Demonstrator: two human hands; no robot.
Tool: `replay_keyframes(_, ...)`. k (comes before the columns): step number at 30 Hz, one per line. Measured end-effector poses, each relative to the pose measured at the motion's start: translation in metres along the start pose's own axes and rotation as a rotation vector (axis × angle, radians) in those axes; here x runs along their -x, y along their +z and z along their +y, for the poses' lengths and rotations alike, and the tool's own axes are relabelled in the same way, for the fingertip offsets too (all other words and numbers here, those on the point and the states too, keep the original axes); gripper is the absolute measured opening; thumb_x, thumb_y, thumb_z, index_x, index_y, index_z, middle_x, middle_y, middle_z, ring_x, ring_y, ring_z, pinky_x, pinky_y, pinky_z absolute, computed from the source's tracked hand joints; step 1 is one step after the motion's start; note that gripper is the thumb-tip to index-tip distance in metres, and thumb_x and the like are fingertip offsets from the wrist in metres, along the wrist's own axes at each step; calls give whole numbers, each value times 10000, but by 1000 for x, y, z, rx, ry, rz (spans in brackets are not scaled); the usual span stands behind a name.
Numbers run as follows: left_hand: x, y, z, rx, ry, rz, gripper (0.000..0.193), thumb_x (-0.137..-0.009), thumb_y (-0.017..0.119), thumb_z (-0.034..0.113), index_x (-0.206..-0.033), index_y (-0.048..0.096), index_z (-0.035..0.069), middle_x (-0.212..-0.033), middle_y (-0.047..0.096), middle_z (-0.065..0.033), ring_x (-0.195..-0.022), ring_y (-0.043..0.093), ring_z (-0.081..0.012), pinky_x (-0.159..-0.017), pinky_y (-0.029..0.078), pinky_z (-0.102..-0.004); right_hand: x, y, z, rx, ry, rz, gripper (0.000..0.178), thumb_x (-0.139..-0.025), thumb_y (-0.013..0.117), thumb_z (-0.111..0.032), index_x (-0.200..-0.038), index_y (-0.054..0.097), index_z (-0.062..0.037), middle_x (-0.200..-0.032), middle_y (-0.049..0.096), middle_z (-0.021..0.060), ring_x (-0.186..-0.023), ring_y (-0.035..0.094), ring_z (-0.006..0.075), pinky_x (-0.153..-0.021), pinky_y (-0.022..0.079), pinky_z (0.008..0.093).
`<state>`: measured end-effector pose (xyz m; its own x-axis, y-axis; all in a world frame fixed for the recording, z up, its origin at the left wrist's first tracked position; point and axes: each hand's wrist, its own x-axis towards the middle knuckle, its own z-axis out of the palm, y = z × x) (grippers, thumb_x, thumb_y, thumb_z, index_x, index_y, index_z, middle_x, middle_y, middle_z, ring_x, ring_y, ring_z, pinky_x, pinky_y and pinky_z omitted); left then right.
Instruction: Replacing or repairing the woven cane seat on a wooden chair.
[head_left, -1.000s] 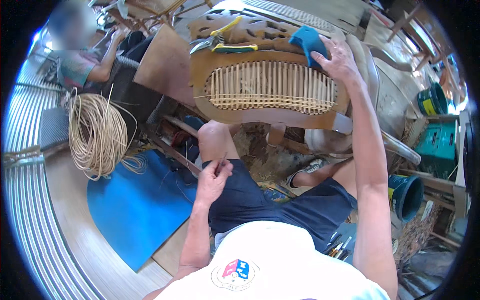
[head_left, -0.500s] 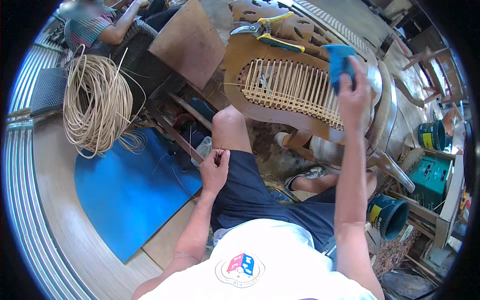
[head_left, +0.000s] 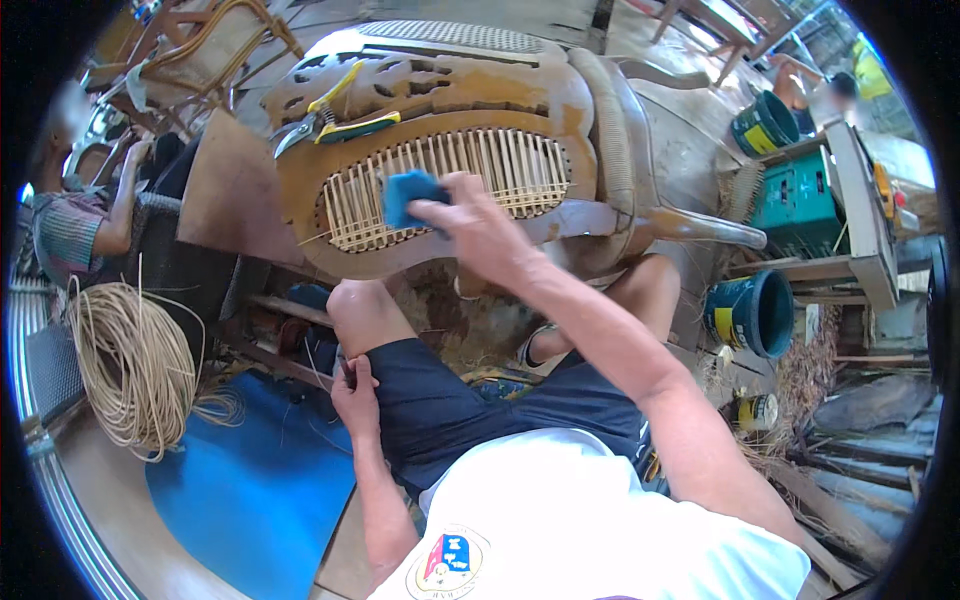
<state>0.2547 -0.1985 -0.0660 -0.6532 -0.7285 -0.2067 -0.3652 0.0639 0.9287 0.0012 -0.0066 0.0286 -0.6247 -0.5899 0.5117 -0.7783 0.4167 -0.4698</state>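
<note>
The right hand [head_left: 475, 225] has its thumb and fingers clamped on the right side of a blue cloth [head_left: 408, 195], held over the half-woven cane panel [head_left: 460, 155] of a carved wooden chair frame [head_left: 588, 218]. The left hand [head_left: 357, 388] rests by the left knee, fingertips pinched together on a small dark item [head_left: 348, 374], perhaps a slim tool; it is too small to tell.

The cloth looks light and soft, best bunched in the palm. The cane strands seem stiff yet springy, liable to crack if pressed sharply; the frame looks heavy and smooth, better gripped by its solid rim. Yellow-and-green-handled pruning shears [head_left: 328, 118] lie on the frame.
</note>
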Motion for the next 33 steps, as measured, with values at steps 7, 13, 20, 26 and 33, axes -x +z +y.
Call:
replay_keyframes(7, -15, 26, 9, -23, -11, -167, 285, -996, 662, 301, -987, 695, 18, -719, 570, 29, -656, 498, -68, -618, 388, -254, 115, -139, 121, 373, 405, 178, 400, -905, 550, 62, -1232, 655, -143, -1081, 581, 195, -1027, 590, 374, -914, 501, 451)
replay_keyframes(13, -12, 10, 12, -69, 27, -88, 305, -994, 667, 300, -903, 683, 9, -676, 580, 19, -616, 526, -56, -589, 416, -248, 92, -127, 94, 125, 615, 666, 503, -912, 620, 11, -1397, 522, -80, -1213, 597, 186, -1099, 594, 350, -974, 481, 428)
replay_keyframes(20, -12, 21, -1, -64, 8, -161, 322, -987, 669, 298, -1114, 698, 3, -902, 681, -39, -744, 626, -109, -660, 548, -278, 18, -16, 41, -847, 920, 678, 488, -924, 684, -51, -1351, 478, 62, -1143, 615, 120, -1000, 620, 197, -905, 516, 324)
replay_keyframes(26, -3, 16, 4, 6, -2, -93, 284, -971, 696, 312, -899, 686, 38, -644, 605, 11, -597, 558, -58, -573, 436, -250, -66, 64, -26, -186, 625, 566, 458, -813, 655, -67, -1243, 540, 43, -995, 609, 135, -879, 612, 263, -849, 511, 410)
replay_keyframes(33, -6, 15, 8, 40, -76, -119, 280, -979, 686, 308, -898, 687, 41, -656, 610, 19, -597, 553, -44, -580, 436, -239, -73, 106, -113, -440, 307, -44, 516, -783, 619, 34, -1292, 593, -49, -1006, 624, 227, -960, 631, 373, -862, 510, 457)
